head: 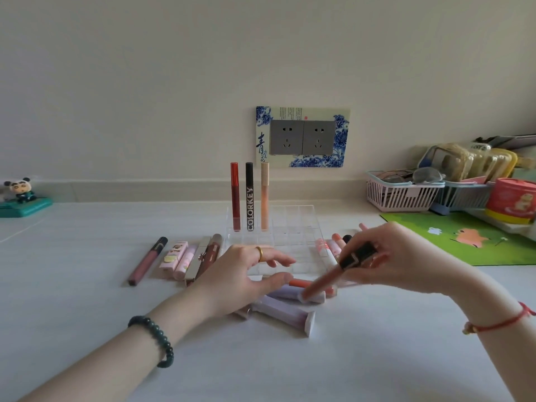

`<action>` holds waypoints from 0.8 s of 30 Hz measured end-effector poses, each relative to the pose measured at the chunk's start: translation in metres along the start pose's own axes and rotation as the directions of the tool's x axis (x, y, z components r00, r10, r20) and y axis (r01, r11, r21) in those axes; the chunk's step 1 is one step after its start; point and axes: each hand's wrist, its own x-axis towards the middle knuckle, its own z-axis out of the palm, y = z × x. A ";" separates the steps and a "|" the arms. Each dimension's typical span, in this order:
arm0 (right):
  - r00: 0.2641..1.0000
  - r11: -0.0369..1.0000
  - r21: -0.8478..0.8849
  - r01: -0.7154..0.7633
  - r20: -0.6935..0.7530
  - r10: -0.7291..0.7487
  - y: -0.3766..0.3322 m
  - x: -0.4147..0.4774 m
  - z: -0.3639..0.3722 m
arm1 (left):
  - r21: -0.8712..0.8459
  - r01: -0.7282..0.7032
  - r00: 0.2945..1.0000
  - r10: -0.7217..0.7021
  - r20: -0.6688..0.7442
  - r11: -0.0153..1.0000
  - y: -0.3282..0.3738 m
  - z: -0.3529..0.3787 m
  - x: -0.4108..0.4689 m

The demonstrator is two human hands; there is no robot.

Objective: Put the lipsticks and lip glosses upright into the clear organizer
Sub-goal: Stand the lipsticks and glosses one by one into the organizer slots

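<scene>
Right hand pinching peach gloss by black cap, tilted | left hand spread, empty | organizer with three tubes upright

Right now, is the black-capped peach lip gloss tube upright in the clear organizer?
No. The right hand holds the tube tilted above the table, outside the organizer.

My white table carries the clear organizer near its far edge. Loose lip tubes lie left of it, right of it and in front. A green mat, baskets and a red tin fill the far right corner; a panda figurine sits far left.
</scene>
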 end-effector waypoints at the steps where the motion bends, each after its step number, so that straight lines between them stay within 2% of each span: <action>1: 0.999 0.997 0.080 0.010 -0.046 -0.007 -0.003 0.001 0.000 | -0.017 0.006 1.000 -0.006 -0.003 1.000 0.001 0.000 0.000; 4: 0.989 0.964 0.256 0.067 -0.148 -0.029 -0.008 0.006 0.002 | -0.062 0.005 0.999 -0.008 -0.042 0.998 0.005 0.002 0.002; 8: 0.965 0.900 0.409 0.151 -0.257 -0.046 -0.022 0.023 0.015 | -0.146 -0.007 0.982 -0.020 -0.185 0.989 0.007 0.000 0.006; 17: 0.884 0.886 0.386 0.259 -0.464 -0.056 -0.055 0.092 0.047 | -0.341 -0.006 0.892 -0.149 -0.427 0.940 -0.006 -0.028 0.021; 21: 0.816 0.905 0.323 0.277 -0.576 -0.045 -0.066 0.128 0.063 | -0.372 0.027 0.854 -0.215 -0.474 0.928 -0.021 -0.045 0.036; 24: 0.800 0.902 0.353 0.248 -0.600 0.015 -0.066 0.146 0.074 | -0.382 0.064 0.835 -0.259 -0.486 0.922 -0.035 -0.050 0.042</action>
